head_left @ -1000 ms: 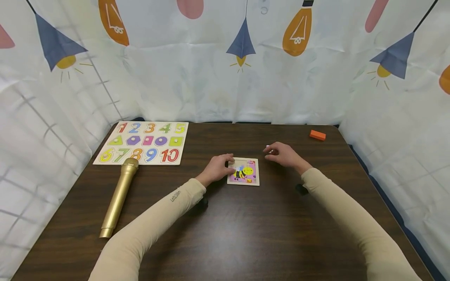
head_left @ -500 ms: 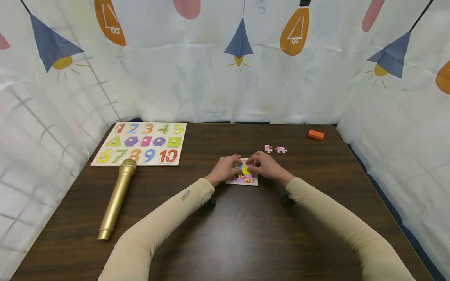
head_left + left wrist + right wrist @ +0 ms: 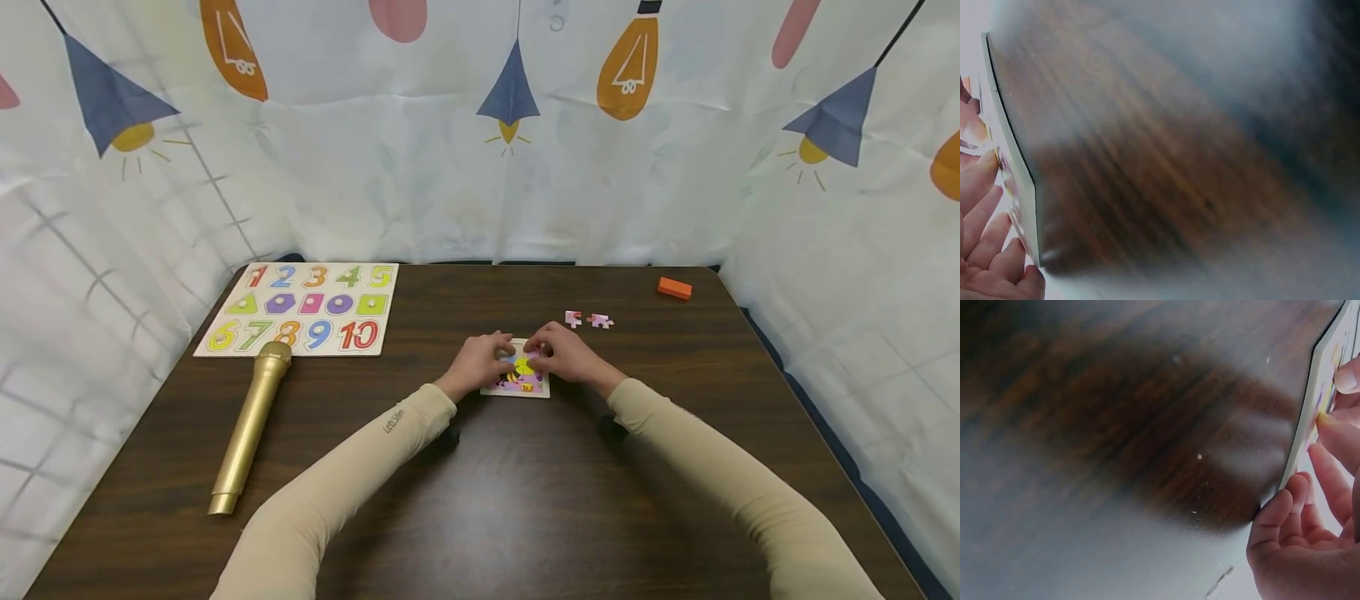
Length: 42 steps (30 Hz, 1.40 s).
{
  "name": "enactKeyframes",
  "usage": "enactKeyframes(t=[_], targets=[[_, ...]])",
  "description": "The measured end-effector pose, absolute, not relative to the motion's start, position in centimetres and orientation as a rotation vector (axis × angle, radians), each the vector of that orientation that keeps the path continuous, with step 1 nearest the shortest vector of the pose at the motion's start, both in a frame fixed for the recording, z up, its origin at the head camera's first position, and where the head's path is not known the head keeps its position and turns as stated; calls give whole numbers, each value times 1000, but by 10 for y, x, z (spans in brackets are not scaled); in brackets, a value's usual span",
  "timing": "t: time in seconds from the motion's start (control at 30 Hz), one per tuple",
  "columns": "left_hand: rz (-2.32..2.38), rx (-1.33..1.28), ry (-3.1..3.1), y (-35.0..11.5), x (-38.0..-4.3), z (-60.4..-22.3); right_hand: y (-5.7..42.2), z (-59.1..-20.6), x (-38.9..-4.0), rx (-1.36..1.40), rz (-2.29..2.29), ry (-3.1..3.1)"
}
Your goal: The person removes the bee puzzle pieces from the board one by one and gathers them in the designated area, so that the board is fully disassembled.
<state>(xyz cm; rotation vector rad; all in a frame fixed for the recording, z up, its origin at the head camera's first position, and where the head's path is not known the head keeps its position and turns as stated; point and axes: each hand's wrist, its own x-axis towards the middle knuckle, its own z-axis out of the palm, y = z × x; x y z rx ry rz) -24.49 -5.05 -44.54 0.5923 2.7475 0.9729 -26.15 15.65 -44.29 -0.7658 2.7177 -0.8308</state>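
Note:
A small framed jigsaw puzzle (image 3: 537, 389) with a yellow and black bee on pink lies mid-table. My left hand (image 3: 478, 363) holds its left side, the thumb on the picture and several fingers curled at the frame's edge. My right hand (image 3: 566, 353) is over the top right corner of the puzzle, its thumb and forefinger bent around a pink puzzle piece (image 3: 536, 350) that they mostly hide. In both wrist views, the frame's pale edge stands beside the fingers. Just beyond the right hand lie two loose puzzle pieces, a left one (image 3: 573, 318) and a right one (image 3: 601, 321).
At the back left lies a number and shape board (image 3: 381, 337). A gold microphone (image 3: 251, 429) lies in front of it, its head overlapping the board's near edge. An orange block (image 3: 674, 288) is near the back right corner. A patterned curtain (image 3: 450, 192) surrounds the table (image 3: 480, 500).
My right hand has moved left and nearer, from the loose pieces to the puzzle, uncovering two pieces. The left hand has shifted slightly further over the puzzle. Little differs over the last half second.

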Motion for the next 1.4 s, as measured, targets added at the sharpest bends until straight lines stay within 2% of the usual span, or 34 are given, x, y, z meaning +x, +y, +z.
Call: enactKeyframes(t=[0.6, 1.4], targets=[[998, 664, 2767, -59, -246, -446, 155, -444, -264, -808, -841, 2695], [1020, 583, 2735, -56, -245, -445, 153, -446, -264, -818, -878, 2705]])
